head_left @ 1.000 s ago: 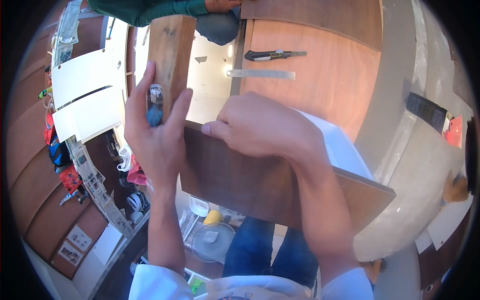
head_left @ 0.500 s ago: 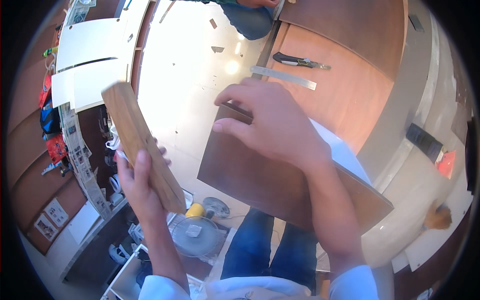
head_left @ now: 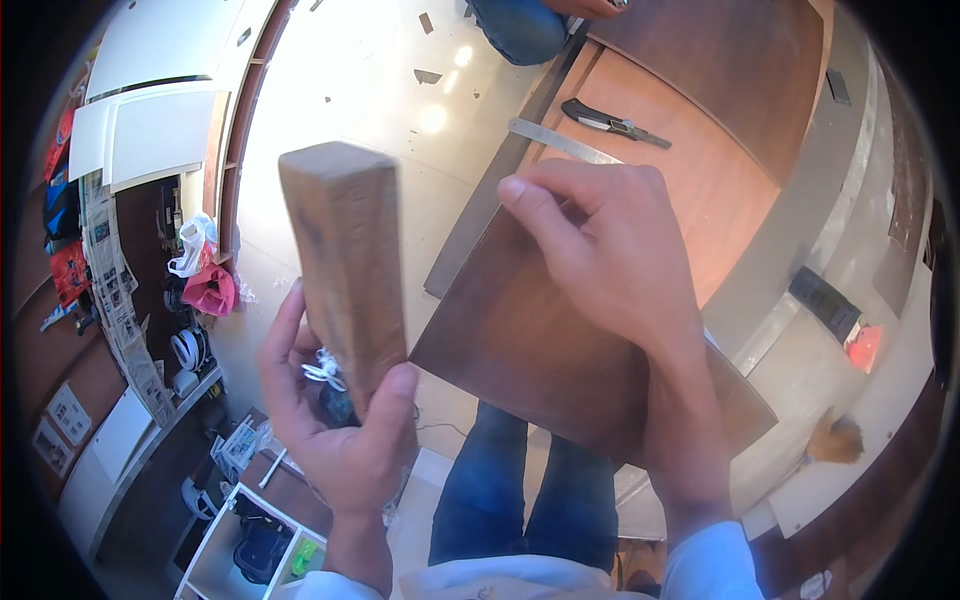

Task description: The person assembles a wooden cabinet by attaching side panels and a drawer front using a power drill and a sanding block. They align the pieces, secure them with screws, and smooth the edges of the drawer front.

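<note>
My left hand (head_left: 345, 445) is closed around a brown wooden block (head_left: 355, 260), which stands nearly upright with its end face toward me. A white looped tie (head_left: 323, 370) shows between the palm and the block; whether it is attached to the block I cannot tell. Over the dark brown board (head_left: 540, 310) is my right hand (head_left: 610, 245), its thumb and bent index finger pinched together near the board's far left edge. Anything between those fingertips is hidden. The right forearm crosses above the board.
Beyond the board, a utility knife (head_left: 615, 123) and a steel ruler (head_left: 560, 140) lie on a reddish wood panel (head_left: 720, 190). At right are a black-and-red tool (head_left: 828, 303) and a brush (head_left: 833, 440). Another person's knee (head_left: 520, 30) shows at the far edge. An open white drawer (head_left: 215, 545) is lower left.
The wooden block has swung from a slant to nearly upright and moved right, nearer the board. My right hand has shifted right, its thumb and index finger drawing together. The view has shifted too.
</note>
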A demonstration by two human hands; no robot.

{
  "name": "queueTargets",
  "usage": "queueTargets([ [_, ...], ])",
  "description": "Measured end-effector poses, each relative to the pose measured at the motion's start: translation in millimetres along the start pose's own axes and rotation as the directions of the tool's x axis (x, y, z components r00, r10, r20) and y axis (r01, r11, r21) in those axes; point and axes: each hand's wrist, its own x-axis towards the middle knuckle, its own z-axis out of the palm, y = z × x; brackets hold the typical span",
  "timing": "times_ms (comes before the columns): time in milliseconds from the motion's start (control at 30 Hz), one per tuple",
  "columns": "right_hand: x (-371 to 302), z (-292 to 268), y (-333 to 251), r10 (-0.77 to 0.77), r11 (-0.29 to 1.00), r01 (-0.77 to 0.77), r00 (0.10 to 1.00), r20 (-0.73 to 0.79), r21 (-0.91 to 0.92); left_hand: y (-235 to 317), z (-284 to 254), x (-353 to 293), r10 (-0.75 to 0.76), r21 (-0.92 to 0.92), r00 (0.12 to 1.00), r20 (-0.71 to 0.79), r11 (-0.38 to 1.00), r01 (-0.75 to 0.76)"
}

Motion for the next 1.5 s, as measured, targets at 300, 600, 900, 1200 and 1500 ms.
queueTargets([
  [300,3.6,-23.6,34.5,0.169,0.985,-0.169,0.967,0.190,-0.020,-2.0,51.0,22.2,0.377,0.395,0.908,0.185,0.817,-0.420],
  [600,-9.1,-32.1,45.4,0.030,0.999,-0.016,0.951,0.306,-0.046,5.5,77.2,43.6,0.299,0.389,0.934,0.196,0.851,-0.354],
  [900,-18.0,-18.1,52.3,-0.186,0.976,0.191,0.981,0.054,-0.108,13.5,93.4,52.1,0.403,0.476,0.893,0.201,0.756,-0.449],
  [1200,-15.5,-30.2,47.9,-0.039,0.997,0.052,0.978,0.203,-0.055,35.1,119.6,74.8,0.368,0.378,0.903,0.222,0.821,-0.427],
  [1500,-21.5,-17.1,54.8,-0.190,0.972,0.196,0.980,0.052,-0.130,10.4,68.7,26.8,0.236,0.543,0.962,0.139,0.794,-0.274],
])
